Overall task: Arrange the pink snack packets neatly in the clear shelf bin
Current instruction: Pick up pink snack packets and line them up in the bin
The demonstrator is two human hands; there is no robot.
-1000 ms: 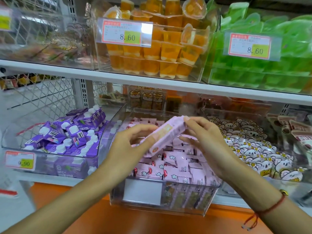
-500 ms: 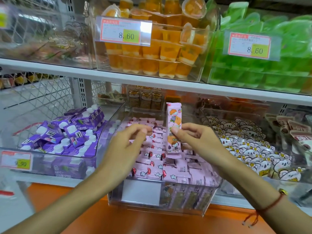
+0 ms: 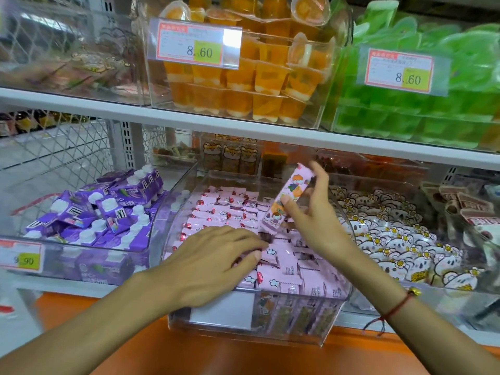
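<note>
A second ago both hands held the long pink packet [image 3: 286,199] level above the clear bin [image 3: 295,315]; half a second ago it stood upright between them. Now the left hand [image 3: 216,262] has let go and dropped onto the small pink packets [image 3: 281,269] in the front of the bin, palm down, its fingers [image 3: 250,240] nearly straight and close together, pressing or sweeping the pile rather than gripping anything. The right hand [image 3: 315,220] alone keeps the long packet, thumb on the printed face and the other fingers curled behind it, clamped on its lower half. This likely means a gap is being cleared or flattened so the long packet can be set down. It hangs above the middle of the bin, not touching the pile as far as can be seen. Its long axis runs steeply, leaning right: the top end points up and to the right toward the back of the shelf [image 3: 243,131], the bottom end down and left toward the pile, cartoon face toward the camera. To lie neatly it probably must be tipped flat.
</note>
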